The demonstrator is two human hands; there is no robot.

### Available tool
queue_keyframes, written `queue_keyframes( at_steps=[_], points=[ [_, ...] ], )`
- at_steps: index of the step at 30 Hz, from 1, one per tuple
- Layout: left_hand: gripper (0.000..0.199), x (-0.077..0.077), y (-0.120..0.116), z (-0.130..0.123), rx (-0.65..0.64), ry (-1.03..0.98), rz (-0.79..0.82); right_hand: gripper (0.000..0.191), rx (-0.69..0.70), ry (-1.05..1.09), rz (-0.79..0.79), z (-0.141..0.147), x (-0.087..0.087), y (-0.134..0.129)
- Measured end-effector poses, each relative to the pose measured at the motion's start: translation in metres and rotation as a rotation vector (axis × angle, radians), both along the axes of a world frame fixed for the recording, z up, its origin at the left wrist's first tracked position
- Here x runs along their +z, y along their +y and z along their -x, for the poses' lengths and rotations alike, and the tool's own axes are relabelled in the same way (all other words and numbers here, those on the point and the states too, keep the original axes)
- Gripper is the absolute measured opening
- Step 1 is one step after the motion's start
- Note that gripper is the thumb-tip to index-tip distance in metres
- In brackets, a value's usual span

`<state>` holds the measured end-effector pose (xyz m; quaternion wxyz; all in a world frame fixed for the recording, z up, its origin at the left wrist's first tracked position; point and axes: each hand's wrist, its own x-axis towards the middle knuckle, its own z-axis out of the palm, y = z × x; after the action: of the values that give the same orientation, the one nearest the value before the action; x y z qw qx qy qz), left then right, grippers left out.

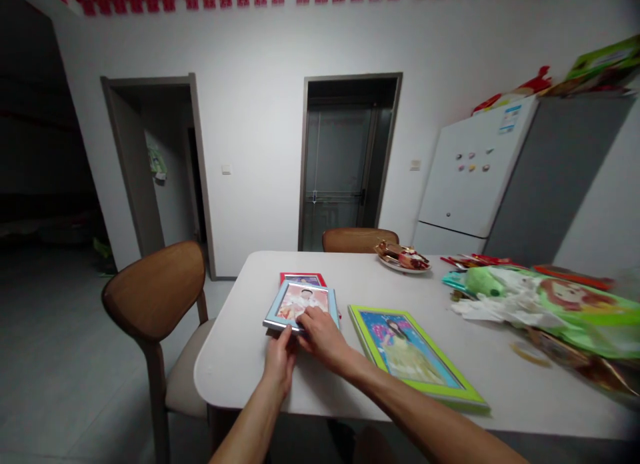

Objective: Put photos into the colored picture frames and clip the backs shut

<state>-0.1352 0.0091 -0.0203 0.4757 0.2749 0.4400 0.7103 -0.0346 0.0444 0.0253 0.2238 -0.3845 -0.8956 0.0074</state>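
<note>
A light-blue picture frame [290, 303] is tilted slightly above the white table, its near edge raised. My left hand [281, 361] grips that near edge, thumb on top and the other fingers mostly hidden below. Beside it, my right hand [320, 332] is closed on the same edge, with curled fingers over the front of the picture. Partly covered behind the blue one is a red picture frame [303, 278]. To the right of my hands, a larger green picture frame [413, 351] lies face up, showing a figure in a yellow dress.
Wrappers fill a plate [417, 270] at the table's far side. Crumpled tissues [505, 301] and green bags [595, 317] crowd the right end. A wooden chair [157, 287] stands left of the table [233, 357]; another chair [360, 239] is behind it. A fridge [465, 171] stands back right.
</note>
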Motion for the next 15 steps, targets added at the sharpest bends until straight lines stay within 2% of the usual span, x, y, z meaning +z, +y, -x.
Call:
queue_keyframes(
  at_steps=[3, 6, 9, 11, 13, 15],
  points=[
    [0.033, 0.016, -0.02, -0.004, 0.072, -0.081, -0.124, 0.02, 0.13, 0.212, 0.131, -0.006, 0.009, -0.032],
    [0.036, 0.031, -0.048, -0.013, 0.114, 0.057, -0.207, 0.031, 0.18, 0.616, 0.414, -0.013, 0.023, -0.051],
    [0.037, 0.039, -0.078, -0.022, 0.068, 0.464, -0.285, 0.043, 0.076, 1.087, 0.756, -0.024, 0.036, -0.06],
    [0.041, 0.037, -0.093, -0.026, 0.01, 0.755, -0.397, 0.047, 0.061, 1.302, 0.911, -0.033, 0.039, -0.064],
    [0.047, 0.03, -0.104, -0.03, -0.053, 1.039, -0.535, 0.046, 0.085, 1.383, 0.988, -0.043, 0.035, -0.068],
    [0.051, 0.019, -0.111, -0.033, -0.106, 1.283, -0.627, 0.044, 0.081, 1.358, 1.036, -0.053, 0.026, -0.071]
  ],
)
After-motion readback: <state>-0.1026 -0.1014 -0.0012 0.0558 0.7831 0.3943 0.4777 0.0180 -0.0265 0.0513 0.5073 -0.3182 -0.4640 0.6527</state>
